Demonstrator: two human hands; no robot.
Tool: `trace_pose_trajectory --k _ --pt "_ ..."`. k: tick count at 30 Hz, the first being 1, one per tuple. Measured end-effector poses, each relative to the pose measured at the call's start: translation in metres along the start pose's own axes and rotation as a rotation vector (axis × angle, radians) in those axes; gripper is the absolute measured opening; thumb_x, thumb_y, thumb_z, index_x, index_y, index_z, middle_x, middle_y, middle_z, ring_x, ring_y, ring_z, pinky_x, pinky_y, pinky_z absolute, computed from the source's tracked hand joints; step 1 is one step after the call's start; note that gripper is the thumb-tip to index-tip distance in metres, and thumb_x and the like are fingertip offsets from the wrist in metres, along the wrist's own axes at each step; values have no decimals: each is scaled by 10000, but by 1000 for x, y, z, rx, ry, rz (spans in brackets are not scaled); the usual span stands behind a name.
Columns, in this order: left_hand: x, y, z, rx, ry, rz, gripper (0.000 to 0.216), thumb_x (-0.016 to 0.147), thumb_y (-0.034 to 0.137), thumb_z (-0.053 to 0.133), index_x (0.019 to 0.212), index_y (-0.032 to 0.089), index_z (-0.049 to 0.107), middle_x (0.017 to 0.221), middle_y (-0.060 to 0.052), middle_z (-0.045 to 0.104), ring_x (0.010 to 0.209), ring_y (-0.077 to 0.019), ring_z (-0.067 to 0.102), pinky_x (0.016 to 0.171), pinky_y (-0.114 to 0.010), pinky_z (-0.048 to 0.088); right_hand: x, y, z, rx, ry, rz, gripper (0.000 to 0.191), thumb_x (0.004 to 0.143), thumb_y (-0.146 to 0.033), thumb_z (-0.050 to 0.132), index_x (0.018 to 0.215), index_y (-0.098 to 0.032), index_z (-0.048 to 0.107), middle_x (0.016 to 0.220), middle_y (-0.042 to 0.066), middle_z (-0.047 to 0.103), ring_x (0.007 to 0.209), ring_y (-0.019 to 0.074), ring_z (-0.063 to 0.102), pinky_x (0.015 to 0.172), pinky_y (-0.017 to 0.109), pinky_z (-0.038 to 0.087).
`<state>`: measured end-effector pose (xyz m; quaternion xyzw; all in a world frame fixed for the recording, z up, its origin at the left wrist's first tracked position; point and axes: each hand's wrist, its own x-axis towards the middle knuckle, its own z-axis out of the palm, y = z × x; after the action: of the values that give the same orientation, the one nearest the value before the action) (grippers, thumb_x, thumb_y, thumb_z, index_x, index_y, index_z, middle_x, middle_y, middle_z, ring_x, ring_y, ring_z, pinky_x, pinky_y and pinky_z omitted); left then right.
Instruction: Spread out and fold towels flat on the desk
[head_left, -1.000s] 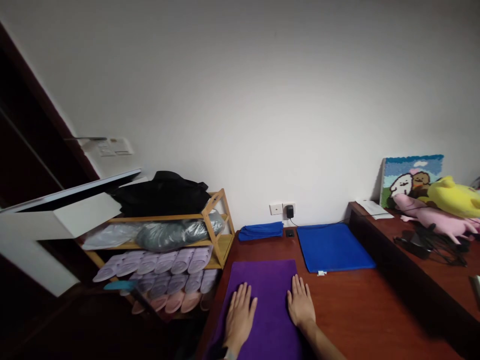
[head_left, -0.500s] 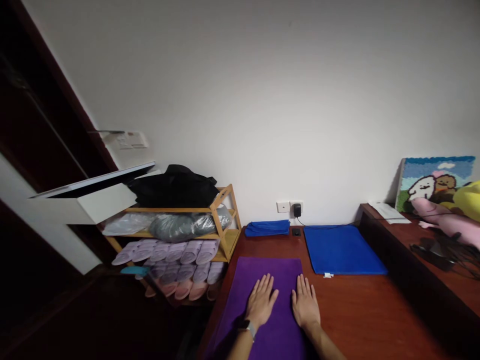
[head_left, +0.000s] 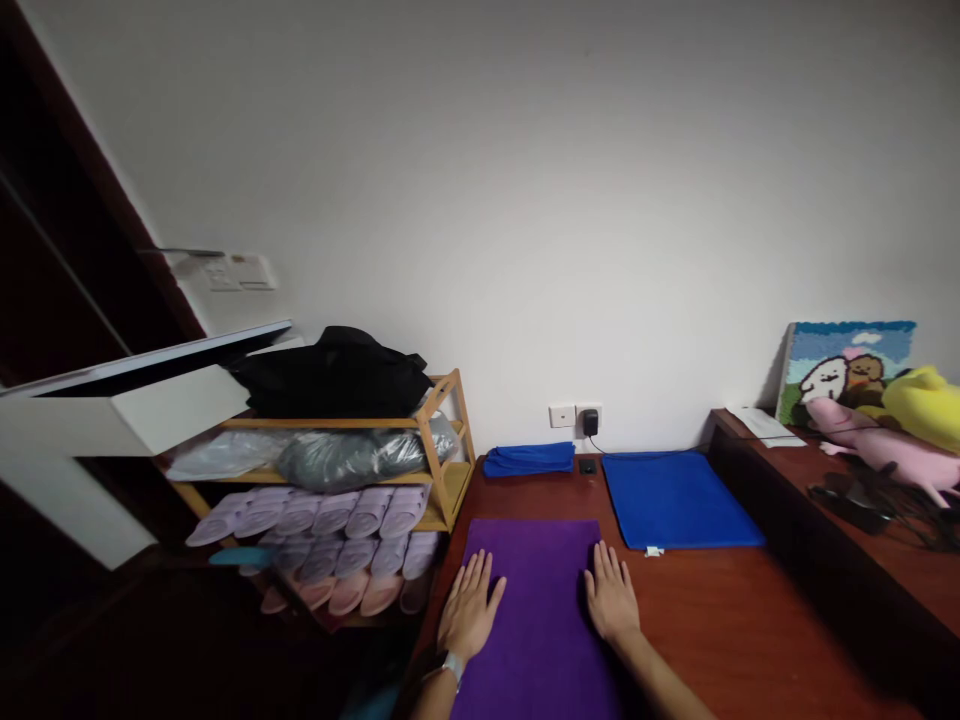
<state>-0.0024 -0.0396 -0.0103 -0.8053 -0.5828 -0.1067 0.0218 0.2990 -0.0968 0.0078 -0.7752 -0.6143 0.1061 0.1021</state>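
A purple cloth [head_left: 536, 590] lies spread flat on the reddish-brown wooden table [head_left: 705, 620], its near end cut off by the bottom of the view. My left hand [head_left: 469, 606] rests palm down on the cloth's left edge, fingers stretched out, with a watch on the wrist. On the right edge, my right hand [head_left: 611, 595] lies flat with its fingers extended. Neither hand grips anything. Beyond my right hand is a flat blue cloth [head_left: 679, 500] with a white tag. A folded blue cloth [head_left: 529, 459] sits against the wall.
Left of the table stands a wooden shoe rack [head_left: 450, 480] holding purple slippers [head_left: 349, 510] and a black bag [head_left: 337, 375]. A black plug [head_left: 590, 422] is in the wall socket. On the raised ledge at right are a pink plush toy [head_left: 877, 445] and a dog picture [head_left: 844, 365].
My left hand has moved left across the purple cloth, from near its middle to its left edge. My right hand stays at the right edge. The view has turned slightly to the right.
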Motion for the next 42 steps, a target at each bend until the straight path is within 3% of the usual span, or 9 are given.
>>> trace_pose_trajectory --k 6,11,17,20,26,29,32,38,42 --pt "1 -1 1 1 8 15 684 1030 591 235 1590 204 301 1646 -75 332 1523 -243 287 1248 -478 260 29 -3 -11 -17 -27 8 671 1007 -409 146 1596 -90 169 1684 52 154 1558 221 111 1261 392 102" --pt "4 -4 7 28 -15 7 682 1024 590 247 1589 210 307 1644 -72 330 1518 -256 299 1250 -497 247 29 1 -4 6 7 -16 667 1002 -399 169 1593 -89 177 1682 56 153 1560 217 101 1264 396 77" --pt "7 1 -2 34 -17 5 703 1023 596 261 1576 169 338 1635 -94 349 1516 -257 303 1258 -487 243 29 1 -2 36 11 -45 645 1006 -396 174 1597 -140 182 1680 24 163 1560 212 100 1266 422 76" --pt "17 36 -7 -15 26 54 684 1046 554 229 1592 146 283 1662 -104 274 1534 -242 253 1265 -466 236 31 1 -1 39 13 -39 647 1006 -406 187 1593 -133 207 1675 40 181 1559 220 112 1266 434 73" --pt "51 148 2 -196 -80 361 615 1067 498 187 1621 233 164 1681 -37 235 1543 -210 228 1269 -432 238 30 4 -1 -7 1 -82 624 1001 -346 191 1590 -140 218 1677 35 150 1561 223 81 1267 437 50" --pt "59 165 12 -194 -123 344 635 1062 526 161 1612 213 218 1668 -52 279 1537 -209 248 1271 -441 237 31 5 1 -26 -5 -86 619 991 -299 199 1588 -139 221 1678 30 146 1561 220 74 1267 436 58" --pt "58 137 13 -138 -125 261 657 1054 555 156 1600 206 263 1658 -56 302 1534 -222 256 1268 -464 242 33 4 5 -22 17 -55 621 998 -306 157 1590 -121 198 1675 29 170 1558 205 106 1267 412 79" --pt "50 31 -3 -23 -100 -20 704 1040 584 170 1576 156 333 1647 -93 315 1531 -237 261 1259 -466 243 33 3 8 -40 14 -33 630 1002 -333 138 1595 -122 170 1678 16 154 1557 202 121 1266 413 95" --pt "46 2 1 -9 -46 -42 712 1031 601 187 1579 168 329 1645 -96 322 1529 -249 268 1251 -484 252 32 3 9 -74 -2 -23 631 1001 -329 136 1597 -128 176 1679 20 159 1556 201 123 1264 412 102"
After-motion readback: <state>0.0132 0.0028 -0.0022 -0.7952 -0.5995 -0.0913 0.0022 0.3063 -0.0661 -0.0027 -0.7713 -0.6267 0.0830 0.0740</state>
